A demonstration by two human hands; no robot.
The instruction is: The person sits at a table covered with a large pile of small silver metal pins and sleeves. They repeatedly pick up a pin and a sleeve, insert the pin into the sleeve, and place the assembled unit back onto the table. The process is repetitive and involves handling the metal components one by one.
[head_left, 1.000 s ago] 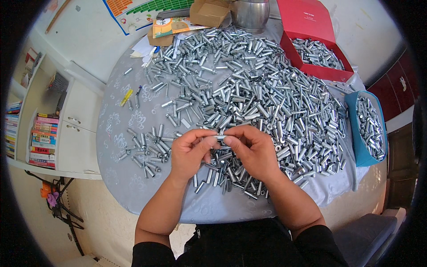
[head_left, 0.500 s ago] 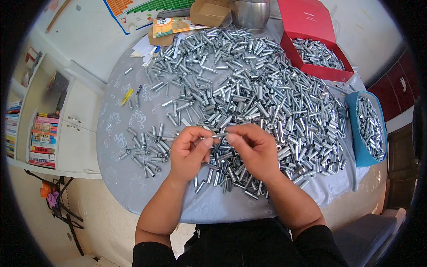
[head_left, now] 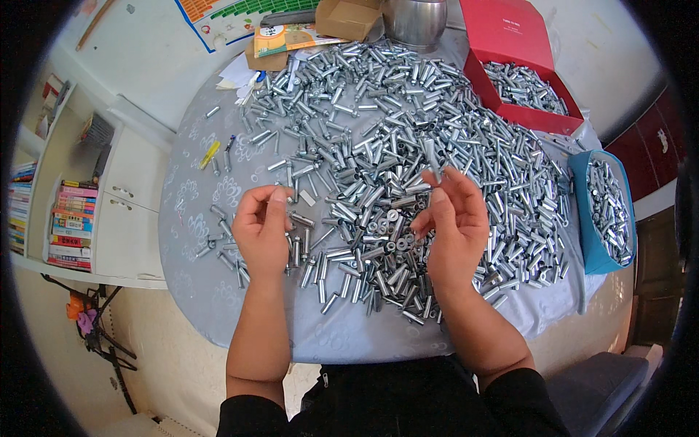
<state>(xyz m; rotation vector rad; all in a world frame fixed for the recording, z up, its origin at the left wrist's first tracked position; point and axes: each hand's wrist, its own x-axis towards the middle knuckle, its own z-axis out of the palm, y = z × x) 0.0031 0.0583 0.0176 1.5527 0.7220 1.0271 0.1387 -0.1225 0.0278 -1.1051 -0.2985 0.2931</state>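
A big pile of silvery metal sleeves and bolts (head_left: 393, 146) covers much of the table. Over the left part of it, my left hand (head_left: 262, 229) is closed, thumb against the curled fingers; what it holds, if anything, is hidden. Several assembled sleeve anchors (head_left: 297, 251) lie beside and under that hand. My right hand (head_left: 455, 229) hovers above the middle of the pile, its thumb and forefinger pinching a metal sleeve (head_left: 434, 159) that points away from me. Small washers and nuts (head_left: 393, 226) show between the two hands.
An open red box (head_left: 575, 120) and a teal fabric bin (head_left: 586, 218), both full of metal parts, stand at the right. A yellow-handled tool (head_left: 210, 154) lies at the left. Behind the pile are a cardboard box (head_left: 346, 20) and a steel pot (head_left: 415, 22).
My hands, which were together at a small metal part over the pile, have separated. The left has moved left, and the right has moved right and slightly farther out.
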